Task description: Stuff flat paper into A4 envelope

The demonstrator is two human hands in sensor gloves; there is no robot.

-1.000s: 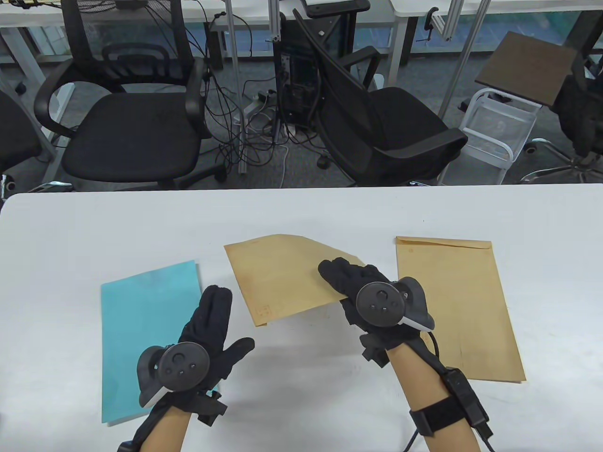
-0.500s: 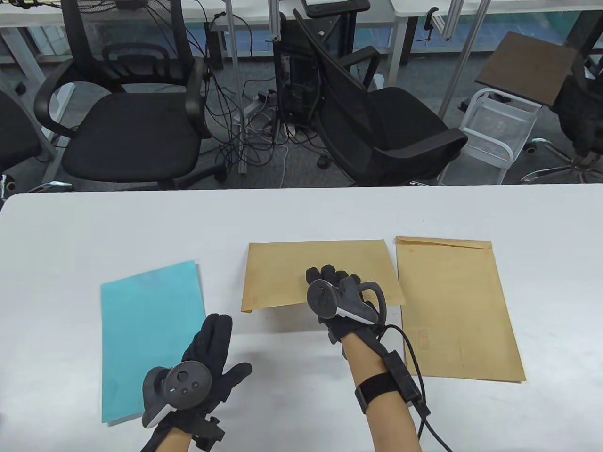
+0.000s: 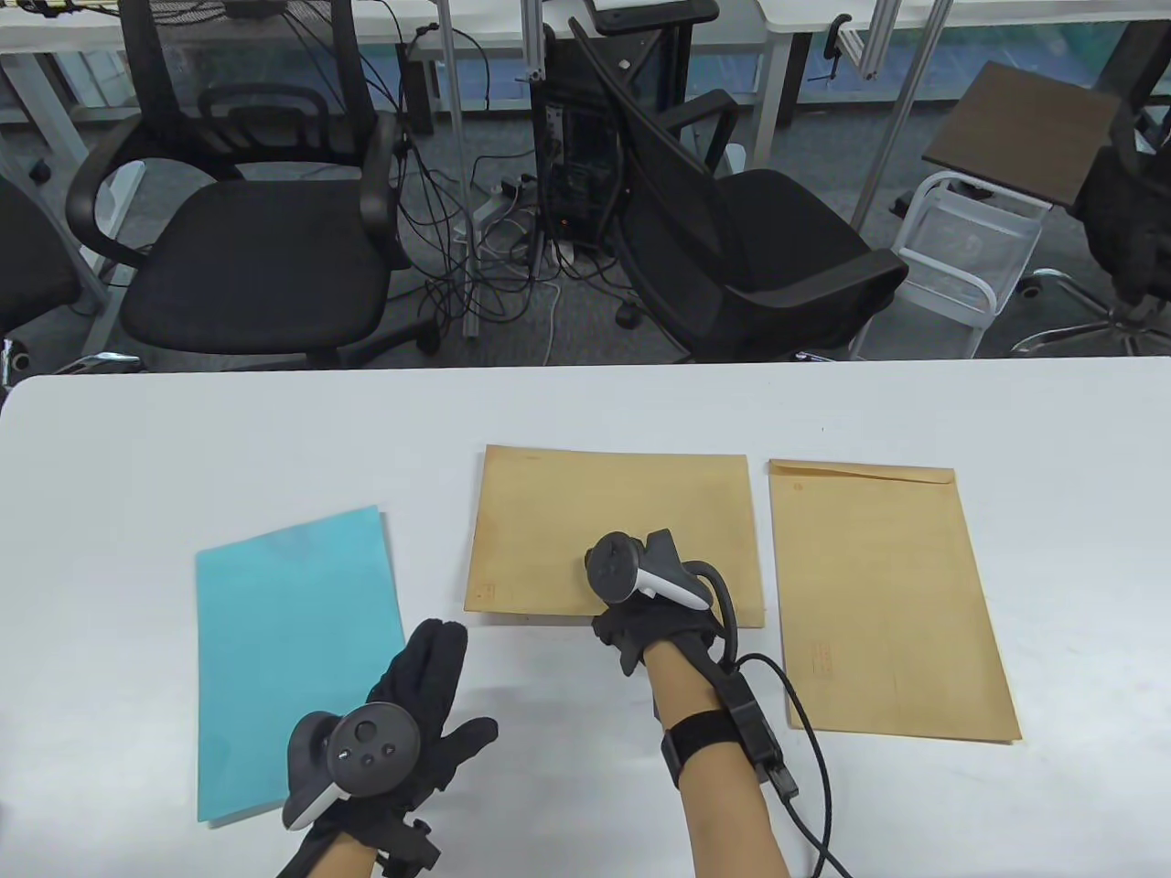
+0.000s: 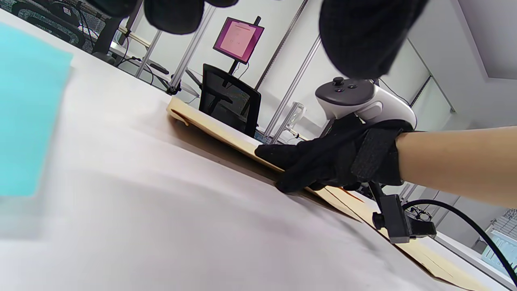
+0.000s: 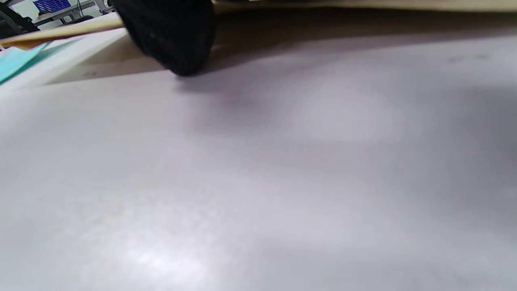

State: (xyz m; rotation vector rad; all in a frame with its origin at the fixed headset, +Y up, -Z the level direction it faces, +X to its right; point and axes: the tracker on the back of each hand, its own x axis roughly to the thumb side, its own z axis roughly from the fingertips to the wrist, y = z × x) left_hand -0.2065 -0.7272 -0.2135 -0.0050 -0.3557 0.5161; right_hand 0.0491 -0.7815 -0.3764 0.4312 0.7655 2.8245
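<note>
A brown A4 envelope (image 3: 613,512) lies landscape at the table's middle. My right hand (image 3: 640,626) pinches its near edge. In the left wrist view the right hand (image 4: 319,165) holds that edge of the envelope (image 4: 218,127) a little above the table. In the right wrist view a dark fingertip (image 5: 173,36) sits under the envelope's edge (image 5: 363,5). A light blue sheet of paper (image 3: 284,640) lies flat at the left. My left hand (image 3: 425,686) is open and empty, fingers spread, beside the sheet's right edge.
A second brown envelope (image 3: 887,604) lies portrait at the right, just beside the held one. The white table (image 3: 585,412) ends at its far edge, with office chairs (image 3: 256,256) and cables beyond.
My right hand has turned the envelope from a tilt to landscape and lowered it toward the table, drawing back toward me. My left hand has shifted slightly right.
</note>
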